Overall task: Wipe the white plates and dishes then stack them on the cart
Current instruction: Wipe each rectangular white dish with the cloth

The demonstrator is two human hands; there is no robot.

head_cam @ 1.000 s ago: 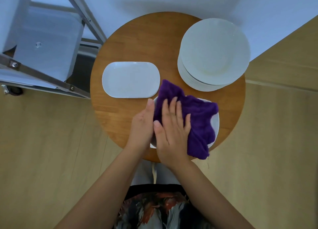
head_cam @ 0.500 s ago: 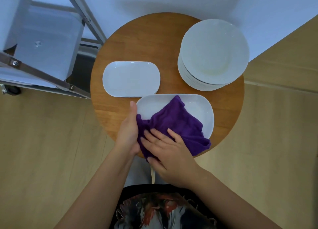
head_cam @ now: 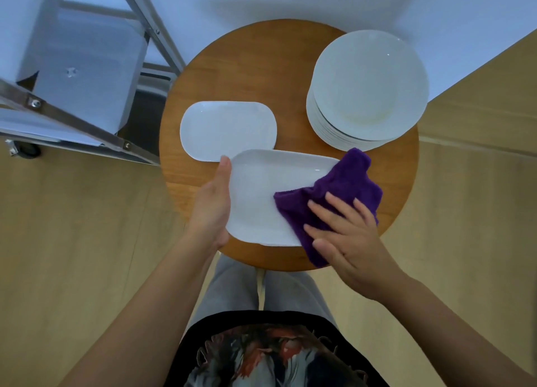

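head | white oblong dish point(head_cam: 261, 195) glossy | left hand point(head_cam: 213, 203) grips edge | right hand point(head_cam: 345, 241) flat on purple cloth point(head_cam: 334, 189)

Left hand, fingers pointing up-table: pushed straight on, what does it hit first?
Probably the smaller oblong dish: the left hand holds the near dish, thumb tip almost at the smaller one's rim. Depth unclear.
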